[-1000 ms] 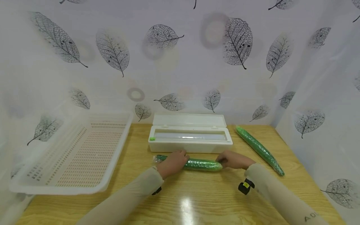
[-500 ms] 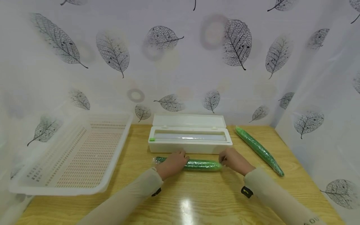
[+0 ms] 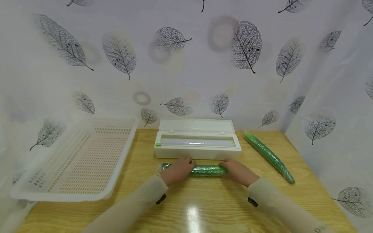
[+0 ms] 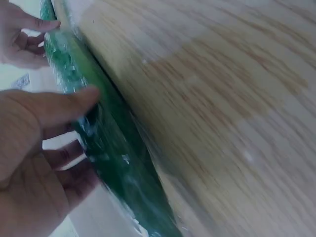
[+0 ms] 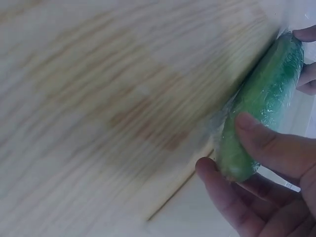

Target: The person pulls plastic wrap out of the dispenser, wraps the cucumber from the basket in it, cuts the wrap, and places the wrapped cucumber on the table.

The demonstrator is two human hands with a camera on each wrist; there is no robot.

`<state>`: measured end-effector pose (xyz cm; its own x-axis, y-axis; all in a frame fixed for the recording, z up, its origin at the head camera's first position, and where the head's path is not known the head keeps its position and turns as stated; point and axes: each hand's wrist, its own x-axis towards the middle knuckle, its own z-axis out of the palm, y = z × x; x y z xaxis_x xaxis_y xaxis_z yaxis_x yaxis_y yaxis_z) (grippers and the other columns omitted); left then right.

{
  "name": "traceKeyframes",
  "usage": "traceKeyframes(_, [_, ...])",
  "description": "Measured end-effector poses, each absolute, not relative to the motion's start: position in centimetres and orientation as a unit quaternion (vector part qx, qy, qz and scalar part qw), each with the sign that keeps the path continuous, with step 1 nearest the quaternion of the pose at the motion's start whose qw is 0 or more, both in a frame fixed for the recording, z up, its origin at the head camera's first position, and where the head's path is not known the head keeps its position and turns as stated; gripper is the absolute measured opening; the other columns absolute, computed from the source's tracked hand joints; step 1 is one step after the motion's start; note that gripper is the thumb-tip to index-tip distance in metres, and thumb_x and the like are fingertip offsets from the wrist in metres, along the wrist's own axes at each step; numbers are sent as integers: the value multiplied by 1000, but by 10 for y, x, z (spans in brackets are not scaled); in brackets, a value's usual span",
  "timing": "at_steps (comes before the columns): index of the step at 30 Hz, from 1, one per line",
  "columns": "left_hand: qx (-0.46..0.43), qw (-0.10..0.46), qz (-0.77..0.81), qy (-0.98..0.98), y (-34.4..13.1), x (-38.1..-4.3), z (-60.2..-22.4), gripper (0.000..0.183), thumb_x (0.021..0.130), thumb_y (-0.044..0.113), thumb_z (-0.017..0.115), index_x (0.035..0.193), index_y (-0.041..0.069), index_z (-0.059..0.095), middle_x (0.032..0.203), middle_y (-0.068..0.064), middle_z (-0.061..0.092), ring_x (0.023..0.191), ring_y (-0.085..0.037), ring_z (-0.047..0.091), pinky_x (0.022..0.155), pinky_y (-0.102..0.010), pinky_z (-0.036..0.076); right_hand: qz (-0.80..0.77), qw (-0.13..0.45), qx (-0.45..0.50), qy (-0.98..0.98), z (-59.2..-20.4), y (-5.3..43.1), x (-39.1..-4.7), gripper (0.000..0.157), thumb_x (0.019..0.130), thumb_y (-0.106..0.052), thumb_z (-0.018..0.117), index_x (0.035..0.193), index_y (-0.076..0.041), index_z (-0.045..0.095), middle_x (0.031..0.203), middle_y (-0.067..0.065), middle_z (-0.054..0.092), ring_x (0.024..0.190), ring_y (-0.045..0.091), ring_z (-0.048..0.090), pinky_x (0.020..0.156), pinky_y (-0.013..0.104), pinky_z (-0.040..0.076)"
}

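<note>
A cucumber in clear plastic film (image 3: 207, 170) lies crosswise on the table in front of a white box. My left hand (image 3: 178, 171) grips it left of its middle; in the left wrist view the thumb lies on top and the fingers curl along the far side of the cucumber (image 4: 121, 158). My right hand (image 3: 239, 171) holds the pale right end, and the right wrist view shows its thumb on the cucumber (image 5: 266, 98) with fingers around the tip. Loose film sticks out past the dark left end.
The white box (image 3: 198, 153) has its lid raised and a roll of film (image 3: 198, 141) inside. A second wrapped cucumber (image 3: 269, 156) lies slanted at the right. On the left stands a white slotted basket (image 3: 107, 194). A leaf-printed curtain (image 3: 186, 74) hangs behind the table.
My right hand has shifted left from the cucumber's tip and now holds its right end. My left hand has stayed in place on the cucumber.
</note>
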<state>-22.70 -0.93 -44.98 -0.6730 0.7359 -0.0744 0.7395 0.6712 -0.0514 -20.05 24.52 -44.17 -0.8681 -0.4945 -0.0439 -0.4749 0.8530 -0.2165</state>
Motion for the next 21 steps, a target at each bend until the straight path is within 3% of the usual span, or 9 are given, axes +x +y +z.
traceKeyframes(4, [390,62,86,915,-31,-231,-451,64,82,17,72,138,6,43,128,-11,51,114,-23,54,98,-34,48,-80,37,-260,962,-444,245,-201,35,74,-6,75,107,0,65,102,14,66,93,26,65,79,37,55])
traceKeyframes(8, [361,53,143,920,-59,-234,-448,72,72,12,79,135,4,45,126,-12,52,114,-26,54,99,-39,47,-70,36,-256,964,-445,245,-201,37,73,-7,76,108,0,64,103,15,65,92,27,65,78,38,55])
traceKeyframes(15, [299,-10,128,946,-95,-234,-437,54,70,15,81,117,2,58,115,-13,60,101,-27,60,87,-39,52,-56,28,-258,964,-446,245,-203,35,73,-6,76,105,-1,65,101,14,66,90,25,65,77,36,56])
traceKeyframes(18, [315,-48,135,938,-102,-230,-434,45,69,13,82,107,6,60,108,-9,60,96,-22,60,81,-34,54,-55,25,-263,963,-446,244,-205,34,72,-6,77,104,-1,65,99,13,66,89,25,65,77,36,56])
traceKeyframes(21, [346,-77,142,924,-104,-227,-435,47,65,16,85,105,9,60,104,-6,59,91,-18,60,76,-30,55,-55,23,-265,962,-445,243,-207,35,72,-6,77,104,-1,65,99,13,67,89,25,65,77,36,56])
